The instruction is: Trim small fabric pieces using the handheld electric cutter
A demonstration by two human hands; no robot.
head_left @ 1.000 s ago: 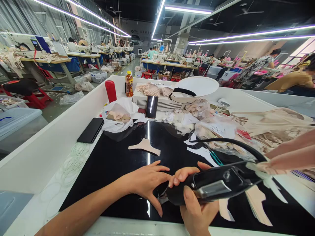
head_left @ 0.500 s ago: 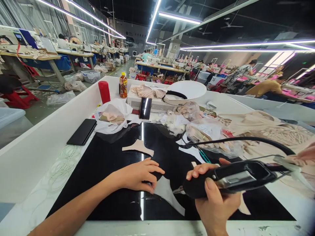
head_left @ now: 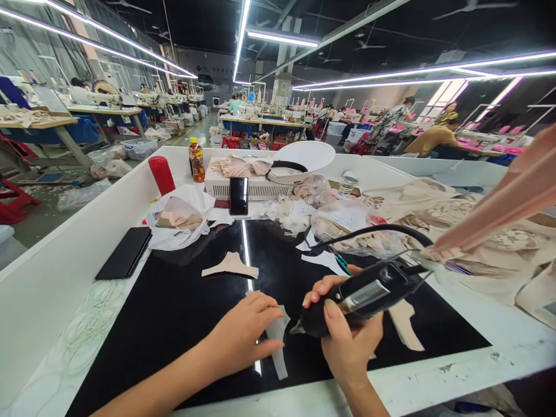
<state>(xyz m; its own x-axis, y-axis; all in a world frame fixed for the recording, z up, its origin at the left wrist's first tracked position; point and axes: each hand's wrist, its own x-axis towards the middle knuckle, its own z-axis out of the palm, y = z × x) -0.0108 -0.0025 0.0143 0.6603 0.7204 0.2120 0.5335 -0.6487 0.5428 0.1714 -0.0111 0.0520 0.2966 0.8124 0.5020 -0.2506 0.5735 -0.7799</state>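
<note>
My right hand (head_left: 347, 330) is wrapped round a black corded handheld tool (head_left: 373, 295) with a metal plate on its side. Its pointed metal tip faces left, close to a translucent whitish fabric piece (head_left: 278, 350) on the glossy black board (head_left: 182, 324). Over that piece lies my left hand (head_left: 249, 324), fingertips on it and thumb apart from the fingers, partly hiding it. A beige cut fabric piece (head_left: 230, 265) sits beyond my left hand. More beige pieces (head_left: 406, 324) lie to the right, partly behind the tool.
A black tablet-like slab (head_left: 124, 253) lies at the left, near a white plastic bag (head_left: 195, 208). A phone (head_left: 238, 196) leans on a white vented box (head_left: 217, 186). Bagged scraps (head_left: 347, 223) and beige cloth (head_left: 438, 202) fill the right side. A pink strip (head_left: 508, 197) hangs near the tool's cord.
The view has shifted right. The tool's tip has come closer to the whitish piece, which has turned more upright under my left hand. The pink strip now stretches up at the right.
</note>
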